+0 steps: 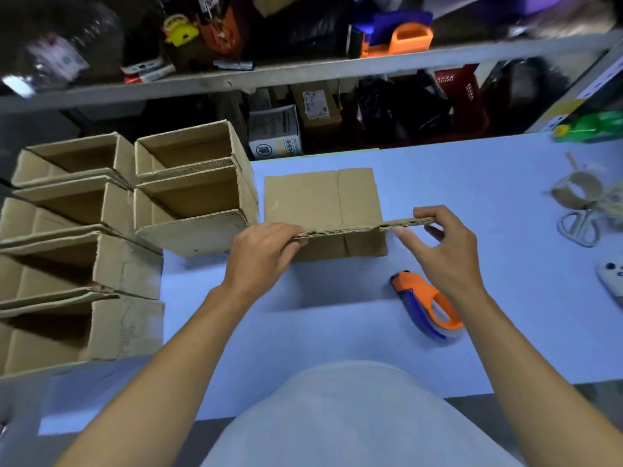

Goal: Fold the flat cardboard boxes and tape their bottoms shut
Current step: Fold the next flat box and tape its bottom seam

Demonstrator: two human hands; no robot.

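Both hands hold a box flap level.
Left hand [266, 251] and right hand [445, 244] pinch the flap [364, 226] ends, likely to close the box [320, 200] bottom for taping.

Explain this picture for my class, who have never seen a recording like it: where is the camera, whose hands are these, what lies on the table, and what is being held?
There is no machine here. The single picture comes from a camera worn on a person's head, looking forward and down.

The left hand and right hand each grip one end of a flat cardboard box, lifted over a pale blue table.

On the table, an orange and blue tape dispenser lies near the right hand. Folded open boxes are stacked at the left. Scissors lie at the far right. Cluttered shelves stand behind.
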